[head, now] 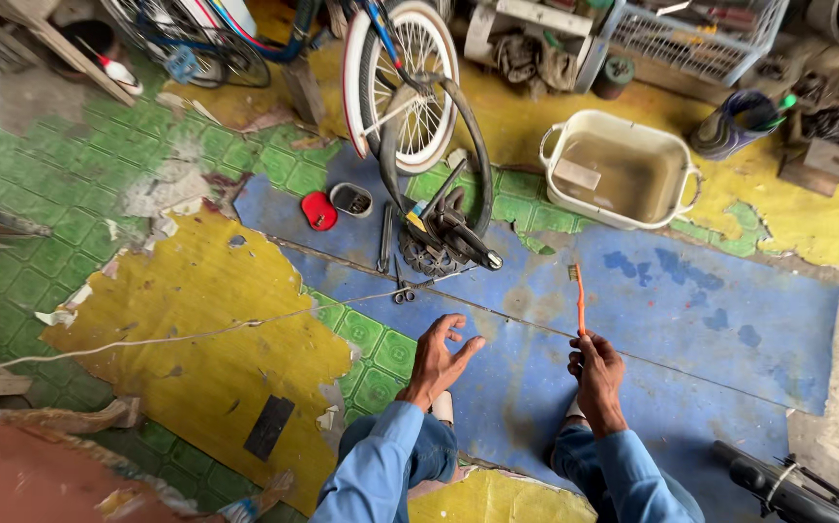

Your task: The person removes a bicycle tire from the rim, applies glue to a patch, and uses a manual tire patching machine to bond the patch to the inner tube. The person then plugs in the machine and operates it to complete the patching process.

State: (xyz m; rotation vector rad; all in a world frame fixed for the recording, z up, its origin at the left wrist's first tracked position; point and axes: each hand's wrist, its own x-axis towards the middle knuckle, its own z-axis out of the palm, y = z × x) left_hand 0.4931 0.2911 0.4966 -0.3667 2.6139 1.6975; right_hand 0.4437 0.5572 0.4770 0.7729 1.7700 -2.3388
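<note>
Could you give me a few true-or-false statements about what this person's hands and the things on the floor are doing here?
1. The right hand holds an orange toothbrush. True.
2. The left hand grips the scissors. False: it is open and empty, and the scissors lie on the floor beyond it.
3. The white tub holds murky water. True.
4. The red lid sits inside the tub. False: it lies on the floor beside a small tin.
5. A bicycle wheel stands upright. True.
</note>
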